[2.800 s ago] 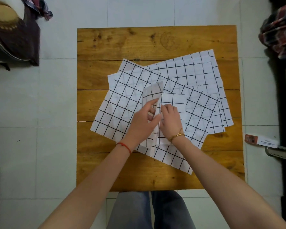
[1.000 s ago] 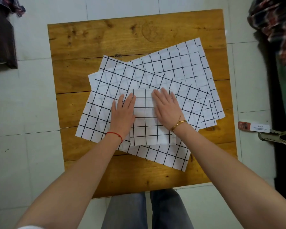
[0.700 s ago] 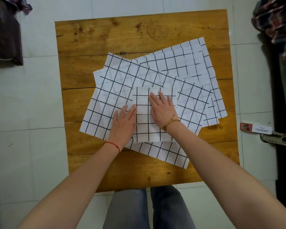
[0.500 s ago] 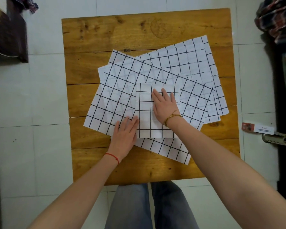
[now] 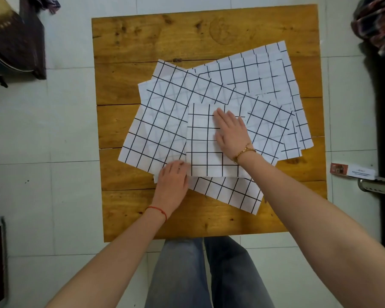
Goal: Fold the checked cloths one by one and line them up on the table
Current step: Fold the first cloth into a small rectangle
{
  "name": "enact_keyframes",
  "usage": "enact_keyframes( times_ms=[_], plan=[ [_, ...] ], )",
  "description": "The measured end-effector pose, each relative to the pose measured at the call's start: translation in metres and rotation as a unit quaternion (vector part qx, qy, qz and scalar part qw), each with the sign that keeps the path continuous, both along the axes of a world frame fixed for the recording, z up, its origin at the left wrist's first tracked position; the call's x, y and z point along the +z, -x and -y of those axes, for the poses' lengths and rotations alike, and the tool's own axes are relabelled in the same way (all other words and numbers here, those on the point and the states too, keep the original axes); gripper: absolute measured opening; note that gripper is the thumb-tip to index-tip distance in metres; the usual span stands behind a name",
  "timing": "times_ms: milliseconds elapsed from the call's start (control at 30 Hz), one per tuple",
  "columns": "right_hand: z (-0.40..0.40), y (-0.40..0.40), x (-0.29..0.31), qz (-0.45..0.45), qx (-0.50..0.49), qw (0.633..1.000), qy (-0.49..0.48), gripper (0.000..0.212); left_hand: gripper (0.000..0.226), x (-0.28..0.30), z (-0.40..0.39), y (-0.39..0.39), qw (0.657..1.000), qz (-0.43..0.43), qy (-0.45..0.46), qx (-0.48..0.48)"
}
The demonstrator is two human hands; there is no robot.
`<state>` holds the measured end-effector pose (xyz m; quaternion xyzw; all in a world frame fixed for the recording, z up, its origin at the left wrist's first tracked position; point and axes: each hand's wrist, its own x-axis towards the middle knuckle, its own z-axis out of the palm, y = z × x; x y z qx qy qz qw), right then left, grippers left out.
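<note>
A folded white cloth with black checks (image 5: 201,144) lies on a heap of unfolded checked cloths (image 5: 165,121) spread over the wooden table (image 5: 209,34). More unfolded cloths (image 5: 256,72) fan out toward the back right. My right hand (image 5: 231,132) rests flat on the right half of the folded cloth, fingers pointing away from me. My left hand (image 5: 172,181) sits at the folded cloth's near left corner, with its fingers curled down onto that corner.
Bare wood shows along the table's far edge, left side and near edge. On the tiled floor to the right lies a small box (image 5: 351,172). A dark piece of furniture (image 5: 16,41) stands at the upper left, plaid clothing (image 5: 378,25) at the upper right.
My left hand slid back from the folded cloth's left side to its near left corner and curled its fingers. My right hand stayed flat on the cloth.
</note>
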<state>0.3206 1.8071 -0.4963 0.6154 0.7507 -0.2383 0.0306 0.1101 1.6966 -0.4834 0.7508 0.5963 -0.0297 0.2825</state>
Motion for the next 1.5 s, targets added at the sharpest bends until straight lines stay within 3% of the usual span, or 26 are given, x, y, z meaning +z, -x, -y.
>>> enact_keyframes(
  times_ms=[133, 300, 467, 700, 933, 1033, 1133, 1300, 1500],
  plan=[
    [0.013, -0.027, 0.004, -0.067, -0.196, 0.974, -0.085, 0.039, 0.035, -0.001, -0.034, -0.009, 0.991, 0.043, 0.000, 0.129],
    [0.035, -0.056, -0.006, -0.055, -0.358, 0.932, -0.020, 0.025, 0.033, -0.008, -0.063, -0.019, 0.956, 0.094, 0.058, 0.272],
    [0.047, -0.056, -0.012, -0.122, -0.377, 0.916, 0.060, 0.029, 0.026, -0.010, -0.074, -0.030, 0.915, 0.138, 0.118, 0.360],
    [0.043, -0.044, -0.007, -0.191, -0.447, 0.869, 0.085, 0.023, 0.017, -0.009, -0.080, -0.033, 0.889, 0.179, 0.139, 0.398],
    [0.040, -0.044, 0.003, -0.243, -0.463, 0.849, 0.078, 0.023, 0.042, -0.006, -0.085, -0.025, 0.817, 0.256, 0.218, 0.468],
    [0.040, -0.046, 0.006, -0.275, -0.451, 0.845, 0.084, 0.023, 0.036, 0.000, -0.086, -0.023, 0.792, 0.291, 0.254, 0.472],
    [0.042, -0.046, 0.014, -0.318, -0.465, 0.822, 0.083, 0.030, 0.024, 0.007, -0.084, -0.021, 0.808, 0.280, 0.224, 0.468],
    [0.046, -0.047, 0.028, -0.386, -0.500, 0.772, 0.063, 0.010, 0.017, 0.025, -0.082, -0.018, 0.808, 0.294, 0.202, 0.468],
    [0.051, -0.048, 0.044, -0.399, -0.512, 0.761, 0.010, 0.005, 0.015, 0.052, -0.068, -0.016, 0.815, 0.350, 0.141, 0.440]
  ],
)
